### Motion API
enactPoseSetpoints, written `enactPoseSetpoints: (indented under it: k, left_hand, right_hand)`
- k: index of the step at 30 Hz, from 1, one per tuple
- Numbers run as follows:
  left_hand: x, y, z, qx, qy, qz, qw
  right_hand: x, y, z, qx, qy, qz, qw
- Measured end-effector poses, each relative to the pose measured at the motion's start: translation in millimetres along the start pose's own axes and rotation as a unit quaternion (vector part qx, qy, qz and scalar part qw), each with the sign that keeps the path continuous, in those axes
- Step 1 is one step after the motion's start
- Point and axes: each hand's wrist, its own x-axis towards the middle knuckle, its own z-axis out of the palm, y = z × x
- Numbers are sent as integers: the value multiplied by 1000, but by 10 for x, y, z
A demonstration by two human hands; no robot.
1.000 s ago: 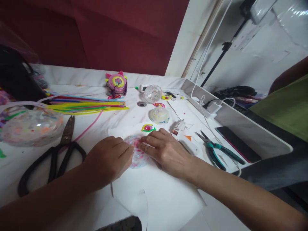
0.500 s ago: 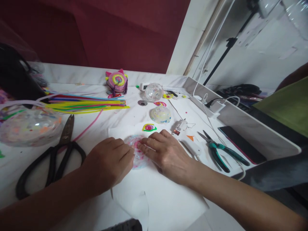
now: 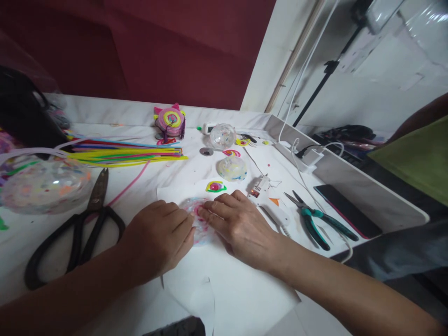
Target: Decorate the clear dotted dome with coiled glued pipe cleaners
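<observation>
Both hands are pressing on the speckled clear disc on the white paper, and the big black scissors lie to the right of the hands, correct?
Not quite. In the head view the black scissors lie left of the hands, beside the left hand; the teal pliers lie on the right. Both hands, the right hand too, do rest on the speckled disc on the white paper.

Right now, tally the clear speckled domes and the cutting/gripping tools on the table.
Clear speckled domes: 4, namely large dome, round dome, mid dome, flat dome under the left hand and right hand.
Tools: 2, namely scissors, pliers.
Total: 6
</observation>
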Motion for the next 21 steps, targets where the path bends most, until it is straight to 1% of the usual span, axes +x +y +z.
enactPoseSetpoints:
  k: [4,8,13,18,21]
  left_hand:
    - [-12,-4,9,-1,11,2,1000]
    - [-12,9,12,-6,2,2,1000]
    - [-1,21,23,-4,9,8,1000]
    - [-31,7,32,8,15,14,1000]
    - [-41,-6,40,16,33,24,999]
  right_hand:
    - [-13,-6,12,-9,3,8,1000]
    - [14,-21,18,-28,14,-9,999]
    - [50,-32,34,-41,32,-26,998]
    - [22,-19,70,-21,42,-11,999]
    - [-15,-11,81,-6,47,1,999]
